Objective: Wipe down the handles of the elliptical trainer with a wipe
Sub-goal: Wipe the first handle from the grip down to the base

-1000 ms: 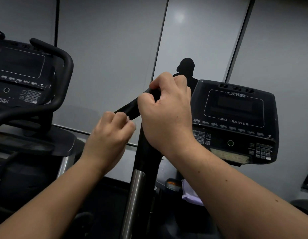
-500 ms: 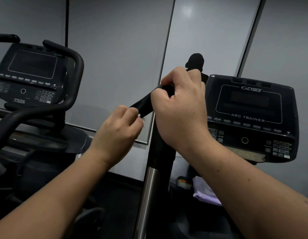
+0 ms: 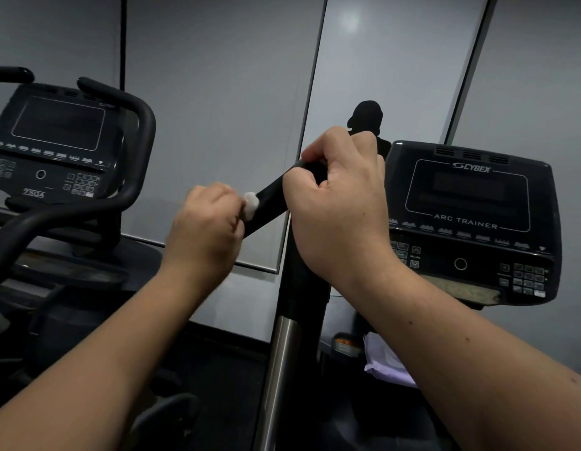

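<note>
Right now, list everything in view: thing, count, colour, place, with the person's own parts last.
handle: one, black, centre, slanting up to the right, gripped by both hands
wipe: one, white, bunched against the handle at the left hand's fingertips
upright post: one, black above and silver below, centre bottom
Cybex Arc Trainer console: one, black, right
750A console: one, black, left
curved handlebar: one, black, left, beside the 750A console
pale packet: one, whitish lilac, low right, behind the right forearm
wall panels: several, grey, background
left hand: one, closed on the wipe
right hand: one, gripping the handle's upper part
</note>
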Tool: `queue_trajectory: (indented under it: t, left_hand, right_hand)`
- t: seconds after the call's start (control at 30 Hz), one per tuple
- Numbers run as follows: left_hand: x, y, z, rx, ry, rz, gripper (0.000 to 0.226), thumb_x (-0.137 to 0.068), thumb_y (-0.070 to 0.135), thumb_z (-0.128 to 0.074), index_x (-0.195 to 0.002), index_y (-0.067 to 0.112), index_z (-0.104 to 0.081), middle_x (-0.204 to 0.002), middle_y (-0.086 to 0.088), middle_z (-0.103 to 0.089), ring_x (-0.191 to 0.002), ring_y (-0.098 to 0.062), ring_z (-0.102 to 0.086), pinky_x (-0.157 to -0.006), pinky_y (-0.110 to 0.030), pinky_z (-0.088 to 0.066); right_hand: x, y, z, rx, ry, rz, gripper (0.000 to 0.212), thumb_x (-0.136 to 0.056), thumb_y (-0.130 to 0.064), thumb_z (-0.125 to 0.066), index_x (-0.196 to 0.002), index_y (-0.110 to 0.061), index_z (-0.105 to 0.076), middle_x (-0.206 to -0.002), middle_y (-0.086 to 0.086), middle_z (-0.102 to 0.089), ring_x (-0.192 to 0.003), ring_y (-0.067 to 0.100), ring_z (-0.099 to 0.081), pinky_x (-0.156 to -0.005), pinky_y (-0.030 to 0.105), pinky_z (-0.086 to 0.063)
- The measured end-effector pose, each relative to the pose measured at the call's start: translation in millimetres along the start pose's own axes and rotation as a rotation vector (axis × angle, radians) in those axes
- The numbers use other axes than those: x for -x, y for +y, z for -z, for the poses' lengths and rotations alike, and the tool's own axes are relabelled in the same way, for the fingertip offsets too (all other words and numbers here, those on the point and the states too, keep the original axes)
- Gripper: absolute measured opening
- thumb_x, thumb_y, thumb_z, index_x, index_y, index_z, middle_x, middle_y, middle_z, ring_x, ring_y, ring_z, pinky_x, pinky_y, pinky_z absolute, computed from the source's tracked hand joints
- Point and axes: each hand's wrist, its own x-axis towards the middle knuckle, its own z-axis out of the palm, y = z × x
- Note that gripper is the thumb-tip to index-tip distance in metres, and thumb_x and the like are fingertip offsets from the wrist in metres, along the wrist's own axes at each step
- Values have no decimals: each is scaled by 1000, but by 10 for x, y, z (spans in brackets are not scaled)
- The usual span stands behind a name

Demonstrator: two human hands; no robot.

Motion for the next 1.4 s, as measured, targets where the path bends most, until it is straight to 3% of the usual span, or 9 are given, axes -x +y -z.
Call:
queue_trajectory:
  t: [0.07,0.33,0.53,0.73,0.8,0.93,1.2,1.33,1.4]
  left_hand:
    - [-195,-42,45,0,-26,162,33,-94,25,-50,-81,3,-70,-88,-17,-66,-82,-40,-60,-68,-45,-48]
    - [-344,-14,128,109,-264,421,18,-92,12,-58,-92,11,-76,-95,-15,-72,-91,-36,-64,-74,-36,-50]
    - [-474,19,161,193,-352,462,20,-91,12,-59,-74,20,-66,-86,-14,-72,-79,-35,-67,-69,-41,-59]
    - [-521,24,130,318,-342,492,14,-92,8,-60,-87,11,-73,-87,-16,-72,-83,-34,-65,-75,-40,-55]
    - [-515,1,116,347,-364,534,15,-95,13,-62,-84,9,-71,-85,-17,-71,-77,-33,-63,-66,-35,-51]
    - [-571,16,100,360,-355,533,15,-90,4,-60,-84,9,-73,-86,-13,-71,-82,-32,-64,-75,-36,-53]
    - [-603,-5,103,564,-420,671,21,-88,-4,-55,-80,8,-70,-70,-10,-61,-67,-23,-53,-65,-27,-43]
    - [-541,-80,53,576,-504,755,31,-86,-6,-43,-78,10,-68,-74,-16,-60,-66,-25,-53,-62,-32,-42]
    - [-546,-76,36,608,-440,760,33,-84,-9,-43,-77,10,-69,-74,-12,-63,-66,-24,-54,-63,-29,-42]
  right_hand:
    - [0,-6,0,-9,2,-12,14,-82,-24,-49,-92,-18,-57,-101,-4,-45,-100,21,-42,-76,24,-38]
    - [5,-2,10,-6,-7,-13,18,-80,-26,-46,-93,-19,-57,-102,-4,-46,-100,20,-42,-77,25,-39]
    - [0,-6,5,-7,-13,-19,20,-79,-26,-44,-93,-18,-57,-101,-4,-45,-99,19,-41,-78,17,-36]
    - [-4,-9,8,-11,-11,-17,21,-78,-27,-44,-93,-19,-57,-101,-4,-45,-99,19,-41,-77,19,-37]
    - [-4,-9,6,-9,-13,-18,21,-78,-27,-44,-93,-19,-57,-101,-4,-45,-99,19,-41,-76,18,-36]
    - [-12,-7,-1,-2,-9,-17,22,-78,-27,-44,-93,-19,-57,-100,-5,-45,-98,19,-40,-77,16,-35]
    - [-2,-8,-1,-2,-12,-7,20,-79,-27,-44,-92,-19,-56,-98,-6,-44,-98,18,-41,-74,17,-35]
    - [0,-13,8,-9,-16,-13,21,-78,-28,-44,-92,-19,-56,-98,-6,-44,-98,18,-41,-76,20,-37]
    - [1,-12,10,-11,-14,-8,21,-78,-28,-44,-92,-19,-56,-98,-5,-44,-98,18,-42,-76,21,-38]
